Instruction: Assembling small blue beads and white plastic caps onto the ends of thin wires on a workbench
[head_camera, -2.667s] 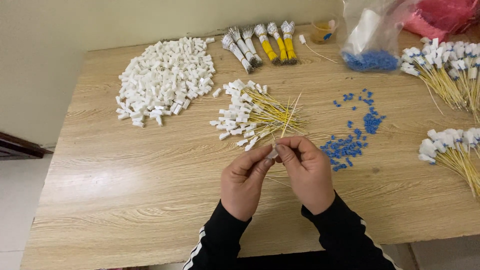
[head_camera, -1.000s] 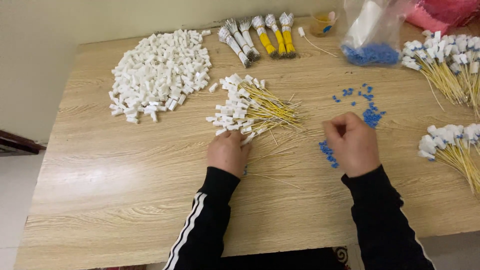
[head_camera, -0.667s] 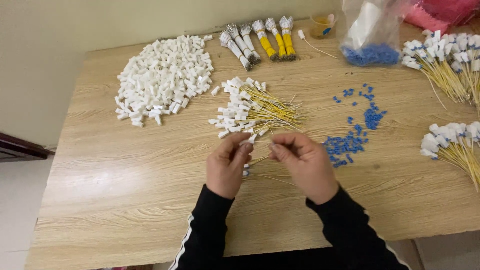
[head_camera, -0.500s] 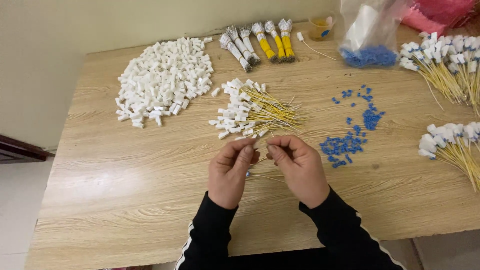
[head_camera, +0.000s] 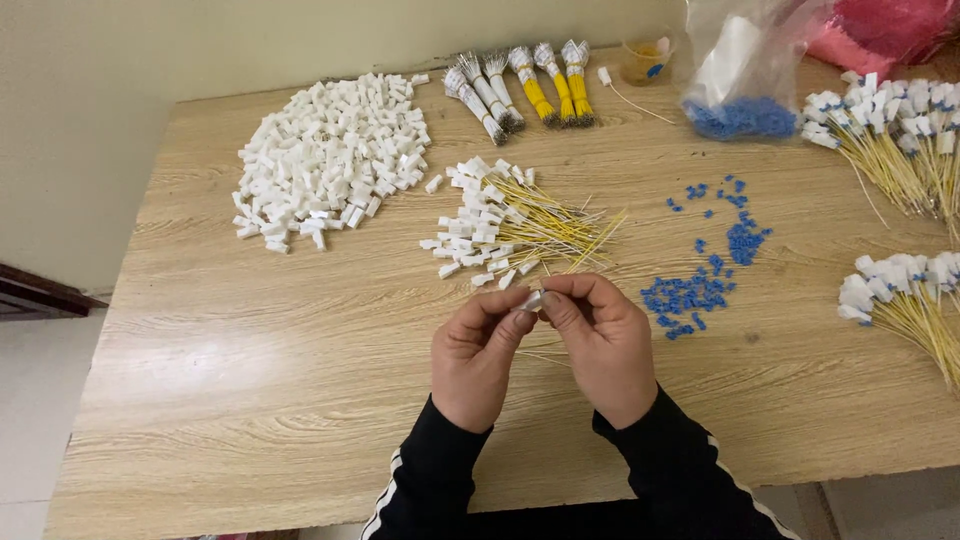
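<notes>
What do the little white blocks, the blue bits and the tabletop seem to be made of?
The white blocks look like moulded plastic: uniform, matte, boxy. The blue bits seem plastic too, evenly coloured and tiny, though too small to be sure. The table shows pale wood grain with a smooth, flat sheen, likely laminate rather than solid wood. Both hands pinch one white piece.

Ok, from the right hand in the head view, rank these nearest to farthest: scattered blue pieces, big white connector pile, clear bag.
From the right hand:
1. Scattered blue pieces, just to its right.
2. Clear bag, far edge, right.
3. Big white connector pile, far left.
</notes>
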